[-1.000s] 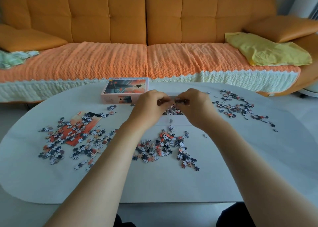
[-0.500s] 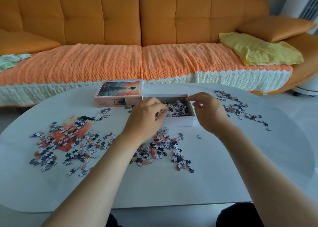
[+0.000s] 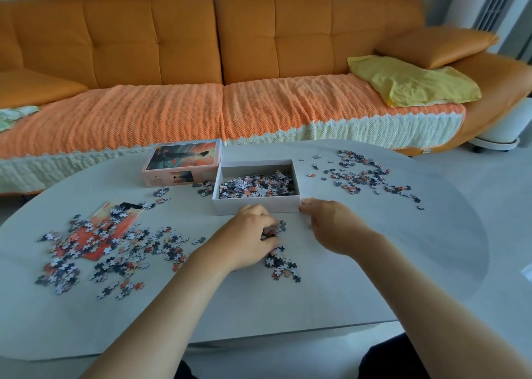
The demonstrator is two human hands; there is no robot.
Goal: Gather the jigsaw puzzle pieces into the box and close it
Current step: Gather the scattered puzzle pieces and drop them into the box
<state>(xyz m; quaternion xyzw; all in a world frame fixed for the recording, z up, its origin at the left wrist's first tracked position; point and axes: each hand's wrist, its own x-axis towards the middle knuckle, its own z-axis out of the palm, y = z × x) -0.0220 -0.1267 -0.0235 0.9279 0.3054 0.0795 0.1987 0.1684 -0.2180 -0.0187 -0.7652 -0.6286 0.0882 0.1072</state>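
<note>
The open white box [image 3: 256,206] stands on the table's middle, partly filled with puzzle pieces [image 3: 256,184]. Its picture lid [image 3: 182,160] lies just left of it. Loose pieces lie in a left pile [image 3: 95,243], a middle pile [image 3: 282,262] in front of the box, and a right pile [image 3: 362,174]. My left hand [image 3: 250,239] is down on the middle pile, fingers curled round some pieces. My right hand [image 3: 331,223] hovers low in front of the box, its fingertips touching the box's front right corner.
An orange picture sheet [image 3: 99,253] lies under the left pile. The pale oval table [image 3: 374,278] has bare surface at the front and right. An orange sofa [image 3: 218,62] with a yellow cloth [image 3: 408,82] runs behind the table.
Both hands have come down from above the box. The left hand dropped onto the middle pile and curled over pieces; the right hand moved to the box's front right corner.
</note>
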